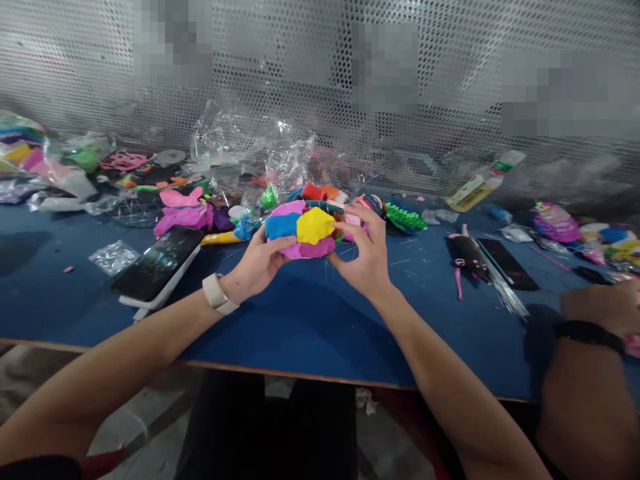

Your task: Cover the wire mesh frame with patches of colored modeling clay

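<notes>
Both hands hold a lump of modelling clay (303,230) made of pink, blue, yellow and purple patches, just above the blue table (300,327). My left hand (257,263) grips its left side with curled fingers; a pale watch sits on that wrist. My right hand (365,250) presses the right side, thumb and fingers closed around the lump's edge. Thin pins or wires stick out under the lump.
A phone (155,263) lies left on a white block. Clay pieces, a green ridged shape (405,217), crumpled plastic wrap (250,150) and a glue bottle (483,181) crowd the back. A black clay figure (467,253) and another person's arm (595,340) are at the right.
</notes>
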`<control>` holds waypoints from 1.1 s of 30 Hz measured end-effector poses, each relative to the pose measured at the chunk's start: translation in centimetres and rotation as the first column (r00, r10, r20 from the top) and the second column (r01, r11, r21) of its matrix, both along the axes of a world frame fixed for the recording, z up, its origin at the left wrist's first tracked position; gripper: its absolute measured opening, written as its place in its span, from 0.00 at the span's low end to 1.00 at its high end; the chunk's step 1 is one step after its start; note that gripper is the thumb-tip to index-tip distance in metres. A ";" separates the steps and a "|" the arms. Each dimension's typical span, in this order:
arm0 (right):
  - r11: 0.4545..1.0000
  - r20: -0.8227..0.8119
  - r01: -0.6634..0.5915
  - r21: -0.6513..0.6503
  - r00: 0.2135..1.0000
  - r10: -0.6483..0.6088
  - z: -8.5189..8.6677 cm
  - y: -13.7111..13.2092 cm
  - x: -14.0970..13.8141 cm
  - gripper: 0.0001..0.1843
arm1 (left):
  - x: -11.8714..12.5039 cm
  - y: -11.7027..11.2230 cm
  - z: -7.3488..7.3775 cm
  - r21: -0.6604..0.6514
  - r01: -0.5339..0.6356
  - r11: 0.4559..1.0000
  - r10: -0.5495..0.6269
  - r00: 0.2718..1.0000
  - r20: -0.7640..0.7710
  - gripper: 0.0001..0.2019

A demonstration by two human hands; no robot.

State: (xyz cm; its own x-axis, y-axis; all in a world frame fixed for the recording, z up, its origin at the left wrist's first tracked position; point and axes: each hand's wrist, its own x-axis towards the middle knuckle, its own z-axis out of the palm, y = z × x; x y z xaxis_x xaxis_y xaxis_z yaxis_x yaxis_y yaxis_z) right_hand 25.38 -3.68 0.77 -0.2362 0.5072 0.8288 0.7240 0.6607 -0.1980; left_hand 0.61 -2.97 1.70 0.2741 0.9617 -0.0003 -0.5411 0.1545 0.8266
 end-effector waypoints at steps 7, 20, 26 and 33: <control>0.951 -0.191 -0.038 -0.305 0.981 -0.022 0.0 -1.0 -1.3 0.19 | -0.2 0.8 0.0 0.107 -0.099 0.989 0.098 0.995 0.013 0.38; 0.946 -0.283 -0.039 -0.321 0.958 -0.056 -0.2 -1.3 -1.9 0.19 | -0.3 0.4 -0.2 -0.079 0.131 0.988 -0.124 0.989 0.086 0.25; 0.976 -0.187 0.015 -0.218 0.981 -0.056 -0.5 -1.6 -1.8 0.28 | 0.3 -0.1 -0.4 -0.085 0.104 0.991 -0.098 0.993 0.072 0.28; 0.973 -0.178 0.008 -0.231 0.983 -0.050 2.5 -2.1 -0.6 0.25 | -0.9 1.1 -0.6 -0.079 0.347 0.935 -0.356 0.913 -0.198 0.40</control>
